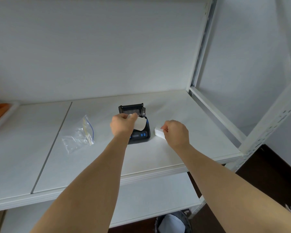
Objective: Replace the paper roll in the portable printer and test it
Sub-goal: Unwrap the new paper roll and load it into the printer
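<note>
Two hands busy: left hand (123,124) pinches curled white paper (140,123) over open black printer (139,125).

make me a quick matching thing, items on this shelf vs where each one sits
Items:
1. printer
2. plastic bag
3. white roll
4. paper strip

Places:
A. far left, lying alone
B. under the right hand
C. pinched in the left hand
D. between the two hands, lid open

Pairs: 1-D, 2-A, 3-B, 4-C
</note>
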